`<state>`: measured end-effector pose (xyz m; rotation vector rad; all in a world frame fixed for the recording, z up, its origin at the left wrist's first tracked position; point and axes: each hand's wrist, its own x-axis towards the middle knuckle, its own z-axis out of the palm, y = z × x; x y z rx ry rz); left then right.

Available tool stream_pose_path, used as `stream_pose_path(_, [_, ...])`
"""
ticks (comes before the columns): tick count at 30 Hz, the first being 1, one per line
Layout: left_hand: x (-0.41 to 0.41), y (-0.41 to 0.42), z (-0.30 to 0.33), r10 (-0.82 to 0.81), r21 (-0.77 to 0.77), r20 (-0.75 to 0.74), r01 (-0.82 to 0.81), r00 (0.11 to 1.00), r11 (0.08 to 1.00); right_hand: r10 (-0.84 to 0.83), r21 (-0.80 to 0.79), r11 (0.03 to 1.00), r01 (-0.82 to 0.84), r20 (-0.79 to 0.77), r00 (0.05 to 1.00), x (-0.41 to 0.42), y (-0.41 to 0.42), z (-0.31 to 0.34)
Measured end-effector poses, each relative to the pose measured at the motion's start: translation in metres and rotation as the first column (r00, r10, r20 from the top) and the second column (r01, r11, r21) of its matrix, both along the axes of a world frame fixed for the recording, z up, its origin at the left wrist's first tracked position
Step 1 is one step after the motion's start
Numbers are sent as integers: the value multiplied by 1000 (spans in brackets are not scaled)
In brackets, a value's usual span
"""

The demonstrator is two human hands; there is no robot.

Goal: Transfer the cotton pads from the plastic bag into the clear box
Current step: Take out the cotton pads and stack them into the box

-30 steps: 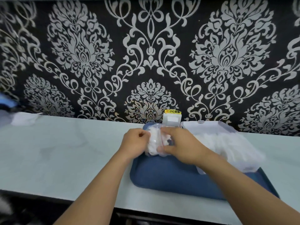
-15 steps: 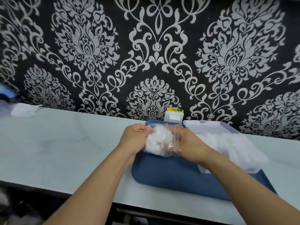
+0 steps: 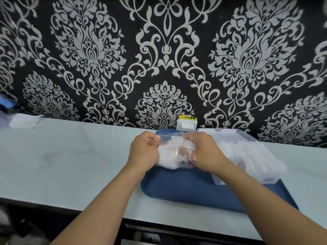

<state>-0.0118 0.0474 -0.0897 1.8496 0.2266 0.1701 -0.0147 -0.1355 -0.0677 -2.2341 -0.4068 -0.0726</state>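
Observation:
A small clear plastic bag stuffed with white cotton pads is held above the far end of a blue tray. My left hand grips the bag's left end and my right hand grips its right end at the red zip strip. Just right of my right hand lies the clear box, its lid tilted up at the back. A heap of white cotton pads fills the box and spills over its near side.
The tray rests on a pale tabletop against a black and silver patterned wall. A white wall socket with a yellow label sits behind the tray. White paper lies at the far left. The table's front edge runs below my forearms.
Both hands lifted the bag slightly and turned it, so the zip end now faces right; the hands have spread a little apart on it.

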Motion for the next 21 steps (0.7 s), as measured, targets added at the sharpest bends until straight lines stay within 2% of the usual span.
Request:
stream_pose_path(3, [11,7,-5,96,60,-31,-94,995,994,-78,-29,996,82,121,990,-5,-9,8])
stream_pose_path(5, [17,10,-7,122,109,-38,-118,992,987,-125,67,991,117,124,984,-16,-15,17])
stream_pose_path(6, [19,11,-7,122,138,-38,-116,992,984,-138,177,976,127,54,989,-22,-20,23])
stream_pose_path(8, [21,7,-7,84,210,-26,-77,996,975,-87,433,888,158,-178,980,-33,-34,34])
stream_pose_path(11, [18,-2,-3,22,386,11,-24,1000,922,44,644,727,240,-393,918,-36,-61,43])
stream_pose_path(14, [12,-9,1,27,506,-14,-16,1000,863,143,765,561,316,-465,874,-36,-73,47])
stream_pose_path(16, [7,-16,12,91,554,53,-105,994,826,206,816,508,275,-425,882,-39,-80,49])
stream_pose_path(18, [-3,-24,30,123,485,291,-257,949,836,254,831,516,208,-380,889,-42,-82,49])
stream_pose_path(19, [-10,-32,41,80,368,409,-244,909,897,269,827,535,172,-359,893,-44,-83,47])
stream_pose_path(20, [-20,-39,53,5,207,463,-113,887,972,285,819,558,131,-337,897,-44,-81,46])
stream_pose_path(21, [-31,-49,62,-114,37,454,109,884,993,303,813,577,83,-307,902,-44,-81,44])
